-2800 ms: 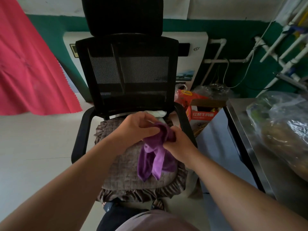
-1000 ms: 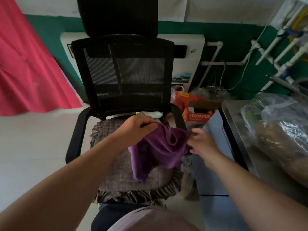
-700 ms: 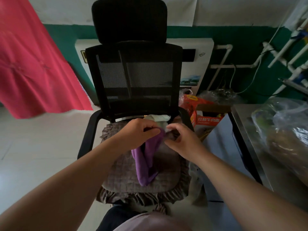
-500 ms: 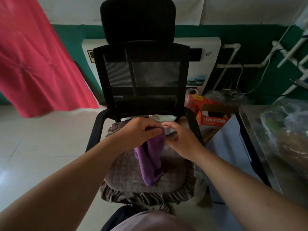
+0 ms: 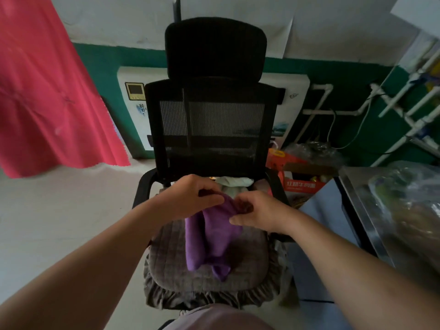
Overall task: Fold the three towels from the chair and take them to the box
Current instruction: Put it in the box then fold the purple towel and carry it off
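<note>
Can't really see the other towels: just a pale bundle (image 5: 234,181) peeking out at the back of the seat, half hidden behind both hands, so no telling how many are in it. The cardboard box (image 5: 303,181) is mostly blocked by the chair (image 5: 210,125) armrest, and its inside is too dark to read. Room-wise, there's open floor (image 5: 59,210) on the left up to a pink cloth (image 5: 47,91), but the right is tight, with a metal counter (image 5: 357,198) close to the chair. The purple towel (image 5: 212,236) hangs down over the seat cushion (image 5: 247,265), top edge bunched up between the hands. The left hand (image 5: 192,198) pinches that edge with curled fingers, and the right hand (image 5: 258,214) grips it right beside, nearly touching.
</note>
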